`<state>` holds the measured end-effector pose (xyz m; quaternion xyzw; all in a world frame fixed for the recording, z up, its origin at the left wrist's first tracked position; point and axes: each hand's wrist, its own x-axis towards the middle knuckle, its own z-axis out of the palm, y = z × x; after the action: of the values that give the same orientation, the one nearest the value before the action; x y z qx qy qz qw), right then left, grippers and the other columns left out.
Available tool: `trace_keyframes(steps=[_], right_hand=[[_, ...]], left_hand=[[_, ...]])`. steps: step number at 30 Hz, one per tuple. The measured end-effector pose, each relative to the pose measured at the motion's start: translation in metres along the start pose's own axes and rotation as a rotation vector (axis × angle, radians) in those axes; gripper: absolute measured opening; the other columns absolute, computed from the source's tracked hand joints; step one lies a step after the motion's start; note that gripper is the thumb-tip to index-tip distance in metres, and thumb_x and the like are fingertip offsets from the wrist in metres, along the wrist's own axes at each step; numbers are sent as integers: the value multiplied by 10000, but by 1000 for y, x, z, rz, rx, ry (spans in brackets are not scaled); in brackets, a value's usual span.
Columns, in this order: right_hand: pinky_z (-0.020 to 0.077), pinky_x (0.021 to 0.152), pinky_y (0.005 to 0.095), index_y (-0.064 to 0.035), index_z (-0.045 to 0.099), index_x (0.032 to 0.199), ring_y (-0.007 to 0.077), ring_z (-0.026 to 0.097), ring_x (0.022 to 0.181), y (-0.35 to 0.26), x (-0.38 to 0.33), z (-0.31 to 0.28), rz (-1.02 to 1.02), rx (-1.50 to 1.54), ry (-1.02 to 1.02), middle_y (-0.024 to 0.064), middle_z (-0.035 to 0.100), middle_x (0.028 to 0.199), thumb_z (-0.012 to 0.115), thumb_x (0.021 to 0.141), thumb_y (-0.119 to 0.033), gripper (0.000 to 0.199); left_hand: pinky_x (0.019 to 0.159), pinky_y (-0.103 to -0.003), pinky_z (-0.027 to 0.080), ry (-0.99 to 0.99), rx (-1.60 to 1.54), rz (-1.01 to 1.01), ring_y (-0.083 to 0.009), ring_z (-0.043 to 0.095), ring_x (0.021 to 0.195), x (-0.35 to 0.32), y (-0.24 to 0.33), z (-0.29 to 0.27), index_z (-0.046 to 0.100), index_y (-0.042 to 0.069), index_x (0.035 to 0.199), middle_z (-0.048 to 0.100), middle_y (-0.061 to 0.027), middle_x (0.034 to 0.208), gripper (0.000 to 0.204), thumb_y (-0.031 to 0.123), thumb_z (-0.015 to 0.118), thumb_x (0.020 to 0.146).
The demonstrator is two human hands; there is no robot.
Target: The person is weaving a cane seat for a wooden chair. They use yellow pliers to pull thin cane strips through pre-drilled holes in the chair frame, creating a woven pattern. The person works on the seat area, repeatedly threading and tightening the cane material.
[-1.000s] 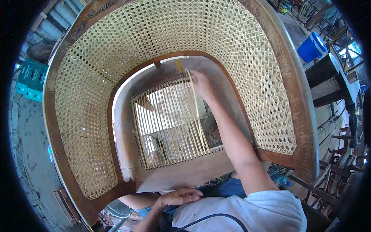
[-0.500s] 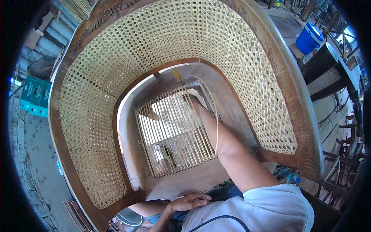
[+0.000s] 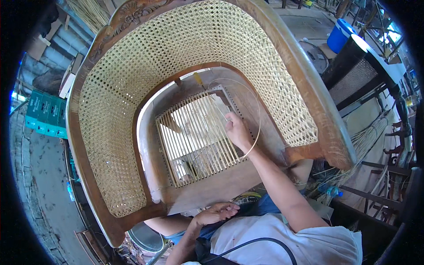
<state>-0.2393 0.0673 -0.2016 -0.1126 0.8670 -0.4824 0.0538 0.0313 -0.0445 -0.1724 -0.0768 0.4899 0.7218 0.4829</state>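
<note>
In front of me is a carved wooden armchair with a woven cane back. Pale cane strands run side by side across its seat opening, leaving a gap at the right. Over that gap is my right hand, fingers closed, apparently pinching a thin cane strand that loops over the seat's right side down to my wrist. A yellow-handled tool stands at the opening's far edge. My left hand rests by my lap, palm partly up, loosely curled, holding nothing visible.
Green crates stand at the left. A blue bucket and a dark chair with a cane panel are at the far right. Loose cane bundles and a plastic bottle lie right of the chair. A metal basin sits below left.
My right hand has come up from inside the seat opening and back toward me. The strand's loop has widened to the right. My left hand stays by my lap; the view has shifted slightly.
</note>
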Motion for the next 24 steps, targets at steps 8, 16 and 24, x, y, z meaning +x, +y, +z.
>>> trace_keyframes(steps=[8, 16, 24], right_hand=[[559, 612, 267, -7, 650, 969, 149, 652, 685, -47, -1, -71, 195, 1211, -276, 107, 667, 815, 546, 905, -102, 155], [519, 737, 297, -26, 650, 995, 130, 612, 768, -31, 12, -58, -238, 727, -176, 24, 631, 834, 604, 901, -161, 172], [499, 725, 412, -58, 614, 1010, 304, 650, 769, -19, 62, 2, -64, 159, 94, 182, 636, 791, 505, 933, -224, 213]], left_hand=[[800, -240, 453, 58, 26, 6, -92, 518, 999, -4, -17, -2, 492, 67, 1286, 569, -28, 1133, 362, 186, 552, 949], [855, -256, 445, 47, 51, 5, -101, 507, 1026, -4, 3, 10, 493, 42, 1277, 550, -35, 1136, 376, 222, 563, 955], [792, -223, 438, 59, -69, 70, -70, 507, 945, -16, -2, 1, 473, 57, 1294, 568, 6, 1059, 389, 188, 579, 944]])
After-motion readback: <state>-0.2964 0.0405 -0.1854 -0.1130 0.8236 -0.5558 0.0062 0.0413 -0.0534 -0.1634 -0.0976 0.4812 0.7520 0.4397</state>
